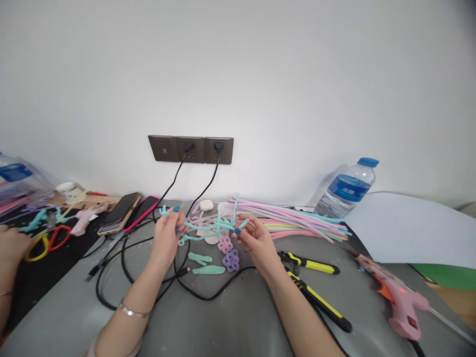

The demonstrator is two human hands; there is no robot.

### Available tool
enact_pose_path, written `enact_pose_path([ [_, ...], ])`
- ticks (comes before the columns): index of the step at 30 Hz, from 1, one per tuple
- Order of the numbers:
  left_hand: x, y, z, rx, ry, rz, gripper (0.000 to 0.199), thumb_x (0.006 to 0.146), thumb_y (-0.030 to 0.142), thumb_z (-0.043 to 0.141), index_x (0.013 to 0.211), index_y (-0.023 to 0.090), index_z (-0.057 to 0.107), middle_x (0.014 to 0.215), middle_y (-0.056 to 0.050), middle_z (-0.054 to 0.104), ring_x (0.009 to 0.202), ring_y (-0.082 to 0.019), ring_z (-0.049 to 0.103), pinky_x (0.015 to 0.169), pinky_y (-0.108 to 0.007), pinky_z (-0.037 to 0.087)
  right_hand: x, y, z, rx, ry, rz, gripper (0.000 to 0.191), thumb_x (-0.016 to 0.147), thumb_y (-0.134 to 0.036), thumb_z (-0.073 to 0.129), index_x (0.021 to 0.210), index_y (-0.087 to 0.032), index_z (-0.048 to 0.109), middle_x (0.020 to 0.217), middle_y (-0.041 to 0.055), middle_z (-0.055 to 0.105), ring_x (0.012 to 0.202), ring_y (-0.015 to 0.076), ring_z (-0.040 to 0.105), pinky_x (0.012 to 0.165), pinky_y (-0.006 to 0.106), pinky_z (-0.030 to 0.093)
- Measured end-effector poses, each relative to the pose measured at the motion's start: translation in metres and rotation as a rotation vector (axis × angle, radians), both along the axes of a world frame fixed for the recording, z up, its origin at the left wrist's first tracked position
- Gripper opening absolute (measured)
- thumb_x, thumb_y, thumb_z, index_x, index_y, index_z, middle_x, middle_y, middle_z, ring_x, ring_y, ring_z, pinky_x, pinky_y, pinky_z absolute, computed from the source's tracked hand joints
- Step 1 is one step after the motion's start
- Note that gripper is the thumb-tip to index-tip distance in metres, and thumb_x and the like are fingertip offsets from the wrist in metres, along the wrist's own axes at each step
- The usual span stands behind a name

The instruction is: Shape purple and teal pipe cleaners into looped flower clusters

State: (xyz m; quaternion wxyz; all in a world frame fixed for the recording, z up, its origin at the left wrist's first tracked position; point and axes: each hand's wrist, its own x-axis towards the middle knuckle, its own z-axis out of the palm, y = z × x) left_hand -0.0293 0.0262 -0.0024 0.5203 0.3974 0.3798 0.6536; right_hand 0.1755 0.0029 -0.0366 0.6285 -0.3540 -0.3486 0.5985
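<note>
Light blue pipe cleaners (210,228) stretch between my two hands above the grey table. My left hand (170,230) pinches their left ends, with a short curled bit showing past the fingers. Thumb and fingertips of my right hand (255,240) close on the other end, where one strand stands upright. Below lie a pink pipe-cleaner flower (225,244) and a purple flower (231,260). Beside these are two mint green pieces, a folded one (200,258) and a flat leaf-like one (208,270).
A bundle of pastel pipe cleaners (290,218) lies behind my right hand. Yellow-black pliers (320,297), a pink glue gun (401,302) and a water bottle (347,188) are on the right. Black cables (124,277) loop at left, near phones (121,213). Another person's hand (13,248) is beside scissors (48,243).
</note>
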Motion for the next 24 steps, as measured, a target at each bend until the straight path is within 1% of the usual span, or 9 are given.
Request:
enact_pose_path([
  [3,0.001,-0.003,-0.008,0.059,0.405,-0.055,0.022,0.072,0.021,0.073,0.064,0.019,0.053,0.051,0.008,0.036,0.046,-0.008,0.030,0.046,-0.019,0.025,0.002,0.002,-0.004,-0.021,-0.013,-0.045,0.033,0.063,-0.039,0.084,0.086,-0.019,0.069,0.068,0.0000,0.069,0.058,0.0134,0.064,0.052,0.022,0.047],
  [5,0.004,-0.007,-0.011,0.113,0.679,-0.110,0.011,0.072,0.020,0.072,0.076,0.019,0.062,0.048,0.010,0.033,0.045,-0.008,0.029,0.048,-0.019,0.024,0.003,0.003,-0.007,-0.031,-0.031,-0.038,0.036,0.064,-0.045,0.083,0.084,-0.018,0.071,0.065,0.0012,0.069,0.057,0.0141,0.064,0.052,0.023,0.047],
  [9,0.010,-0.013,-0.015,0.168,1.013,-0.241,0.032,0.077,0.025,0.067,0.108,0.021,0.065,0.047,0.012,0.027,0.046,-0.010,0.029,0.055,-0.020,0.028,0.001,0.004,-0.011,-0.030,-0.094,0.035,0.036,0.063,-0.047,0.082,0.083,-0.019,0.074,0.063,0.0017,0.070,0.058,0.0161,0.064,0.053,0.024,0.048],
  [11,0.013,-0.014,-0.016,0.177,1.073,-0.276,0.034,0.078,0.028,0.065,0.112,0.021,0.065,0.048,0.012,0.027,0.047,-0.010,0.030,0.055,-0.021,0.029,0.000,0.003,-0.012,-0.001,-0.128,0.055,0.033,0.065,-0.047,0.081,0.082,-0.020,0.074,0.063,0.0015,0.069,0.060,0.0165,0.064,0.054,0.025,0.047],
  [12,0.015,-0.015,-0.016,0.180,1.084,-0.298,0.030,0.079,0.029,0.063,0.108,0.021,0.066,0.049,0.011,0.028,0.047,-0.011,0.031,0.055,-0.021,0.028,0.000,0.003,-0.012,0.018,-0.146,0.057,0.031,0.066,-0.047,0.081,0.080,-0.020,0.074,0.064,0.0014,0.069,0.059,0.0163,0.063,0.053,0.025,0.047],
  [15,0.020,-0.017,-0.019,0.181,1.066,-0.384,0.014,0.081,0.027,0.058,0.087,0.018,0.067,0.050,0.009,0.030,0.048,-0.010,0.032,0.053,-0.022,0.027,-0.001,0.002,-0.012,0.062,-0.187,0.059,0.027,0.067,-0.045,0.080,0.077,-0.021,0.074,0.064,0.0008,0.067,0.058,0.0148,0.059,0.053,0.025,0.043],
  [17,0.024,-0.019,-0.021,0.176,1.017,-0.428,0.011,0.082,0.024,0.054,0.079,0.018,0.062,0.052,0.008,0.031,0.050,-0.010,0.032,0.052,-0.021,0.027,-0.001,0.001,-0.011,0.071,-0.182,0.078,0.026,0.068,-0.044,0.080,0.078,-0.021,0.075,0.066,0.0007,0.067,0.058,0.0139,0.057,0.054,0.024,0.042],
  [22,0.029,-0.024,-0.024,0.183,0.927,-0.478,0.007,0.081,0.017,0.048,0.074,0.019,0.049,0.057,0.008,0.034,0.052,-0.009,0.032,0.051,-0.019,0.029,-0.004,-0.001,-0.009,0.027,-0.041,0.185,0.030,0.067,-0.035,0.083,0.092,-0.022,0.074,0.071,-0.0008,0.067,0.063,0.0123,0.057,0.058,0.023,0.043],
  [24,0.029,-0.024,-0.024,0.205,0.953,-0.468,0.008,0.080,0.016,0.047,0.073,0.019,0.047,0.057,0.008,0.034,0.052,-0.009,0.032,0.051,-0.018,0.029,-0.005,-0.002,-0.008,0.008,0.028,0.221,0.028,0.065,-0.032,0.084,0.088,-0.022,0.072,0.069,-0.0024,0.066,0.061,0.0108,0.056,0.057,0.021,0.042],
])
